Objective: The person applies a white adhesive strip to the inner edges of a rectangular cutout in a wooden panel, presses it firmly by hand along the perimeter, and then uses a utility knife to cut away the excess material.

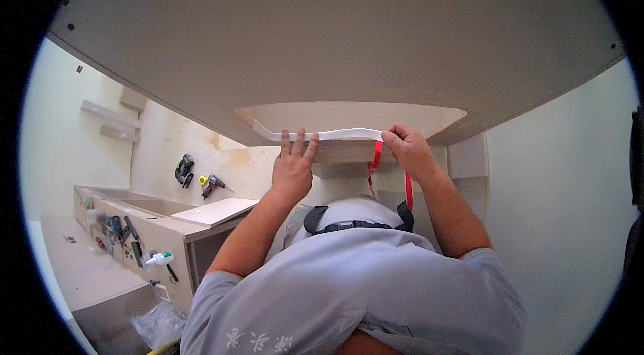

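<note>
A white flexible strip (342, 133) runs along the near edge of a long cutout (376, 113) in a large beige panel (349, 33). It bows up slightly between my hands, and its left end curls away from the edge. My left hand (292, 170) lies with fingers stretched out over the strip and the panel edge. At the strip's right part, my right hand (410, 152) pinches it between thumb and fingers. A narrow red ribbon (378, 154), like peeled tape backing, hangs below the strip; another red length (408, 190) drops beneath my right hand.
On the floor at left lie a drill (212, 185) and another cordless power tool (184, 170). A low cabinet (174, 237) carries a loose white board (215, 212), hand tools and a white bottle (159, 258). A clear plastic bag (159, 321) sits lower left. A wall (557, 174) stands at right.
</note>
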Demonstrator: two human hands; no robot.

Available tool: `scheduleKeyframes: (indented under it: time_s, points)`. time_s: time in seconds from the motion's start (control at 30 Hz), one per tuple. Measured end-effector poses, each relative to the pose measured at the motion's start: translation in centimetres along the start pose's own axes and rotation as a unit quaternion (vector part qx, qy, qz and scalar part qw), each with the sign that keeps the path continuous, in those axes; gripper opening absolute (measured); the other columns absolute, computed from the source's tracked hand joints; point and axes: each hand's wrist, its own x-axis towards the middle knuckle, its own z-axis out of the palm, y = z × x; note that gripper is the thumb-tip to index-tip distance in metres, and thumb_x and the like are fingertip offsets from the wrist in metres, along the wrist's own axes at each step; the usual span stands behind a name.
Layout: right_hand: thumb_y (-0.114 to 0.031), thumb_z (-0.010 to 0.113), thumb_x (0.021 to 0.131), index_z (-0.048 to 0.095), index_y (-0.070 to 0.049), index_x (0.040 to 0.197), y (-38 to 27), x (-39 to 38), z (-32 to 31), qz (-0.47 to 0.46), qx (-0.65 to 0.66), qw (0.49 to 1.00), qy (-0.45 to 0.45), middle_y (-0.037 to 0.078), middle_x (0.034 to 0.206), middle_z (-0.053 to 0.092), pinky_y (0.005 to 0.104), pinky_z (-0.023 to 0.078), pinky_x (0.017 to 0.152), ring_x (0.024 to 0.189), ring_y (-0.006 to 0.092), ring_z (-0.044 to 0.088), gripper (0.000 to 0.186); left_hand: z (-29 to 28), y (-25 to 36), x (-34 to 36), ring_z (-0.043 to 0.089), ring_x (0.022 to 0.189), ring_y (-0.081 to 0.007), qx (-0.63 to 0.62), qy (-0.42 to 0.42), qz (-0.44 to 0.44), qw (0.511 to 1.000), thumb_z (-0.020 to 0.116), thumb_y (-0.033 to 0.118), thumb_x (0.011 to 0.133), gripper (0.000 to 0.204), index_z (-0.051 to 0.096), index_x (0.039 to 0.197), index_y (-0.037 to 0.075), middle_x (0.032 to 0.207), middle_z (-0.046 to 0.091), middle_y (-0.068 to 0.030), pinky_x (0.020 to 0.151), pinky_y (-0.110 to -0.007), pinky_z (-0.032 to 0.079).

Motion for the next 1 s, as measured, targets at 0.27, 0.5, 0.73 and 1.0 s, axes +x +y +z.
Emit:
scheduleKeyframes:
  time_s: [0.27,0.5,0.73,1.0]
  points:
    - [-0.029,0.061,0.101,0.066,-0.004,0.096,-0.2,0.0,0.1,0.0,-0.029,1.0,0.003,-0.004,0.076,0.053,0.0285,0.038,0.058,0.067,0.008,0.046,0.026,0.4,0.4,0.9,0.018,0.154,-0.0507,-0.024,0.017,0.039,0.999,0.058,0.004,0.086,0.079,0.029,0.16,0.004,0.167,0.024,-0.023,0.124,-0.049,0.028]
    - [-0.03,0.061,0.101,0.066,-0.003,0.096,0.7,0.4,0.0,-0.003,-0.04,0.999,0.005,-0.003,0.078,0.055,0.0299,0.04,0.061,0.071,0.0094,0.047,0.027,-0.5,1.8,1.2,0.022,0.153,-0.0495,0.014,0.002,0.052,0.999,0.059,0.005,0.087,0.078,0.031,0.16,0.004,0.167,0.027,-0.0223,0.12,-0.049,0.036]
    - [-0.029,0.061,0.101,0.067,-0.001,0.096,0.4,0.5,-0.3,-0.021,-0.067,0.998,0.003,-0.001,0.078,0.056,0.031,0.042,0.063,0.072,0.0104,0.049,0.029,0.0,0.6,2.0,0.024,0.152,-0.0497,0.059,-0.003,0.129,0.99,0.058,0.01,0.09,0.077,0.03,0.161,0.004,0.167,0.028,-0.0187,0.116,-0.05,0.041]
    - [-0.029,0.062,0.1,0.068,0.0,0.096,-1.1,0.0,-0.1,-0.031,-0.077,0.997,-0.011,0.0,0.077,0.058,0.0324,0.044,0.065,0.073,0.0118,0.051,0.03,-0.6,2.1,2.4,0.026,0.154,-0.0431,-0.011,-0.024,0.114,0.993,0.053,0.005,0.088,0.076,0.029,0.16,0.001,0.166,0.029,-0.021,0.125,-0.047,0.027]
